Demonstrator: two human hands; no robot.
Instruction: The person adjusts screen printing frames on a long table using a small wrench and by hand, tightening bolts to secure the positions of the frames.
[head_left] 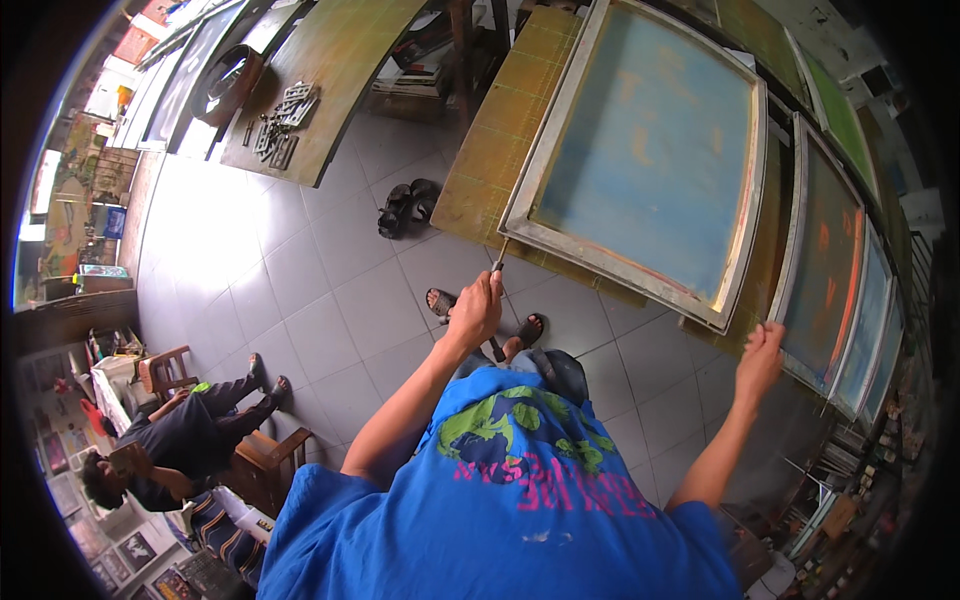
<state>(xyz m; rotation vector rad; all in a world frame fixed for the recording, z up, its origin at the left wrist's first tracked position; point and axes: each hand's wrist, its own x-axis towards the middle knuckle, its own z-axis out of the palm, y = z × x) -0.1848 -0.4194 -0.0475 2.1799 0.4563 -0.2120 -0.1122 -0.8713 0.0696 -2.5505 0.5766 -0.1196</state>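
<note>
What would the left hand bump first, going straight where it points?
Probably the pale, rectangular, blue-meshed frame; the thin metal rod in the left hand points toward its corner, but depth is unclear.

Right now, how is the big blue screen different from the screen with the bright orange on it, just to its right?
The blue screen is mostly cloudy blue, while the orange-marked screen is dull grey-brown with bright orange down its right side. The blue screen looks much wider here; the orange-marked screen looks narrow. The left hand is nearer the blue screen than the orange-marked screen. Both have pale borders.
</note>
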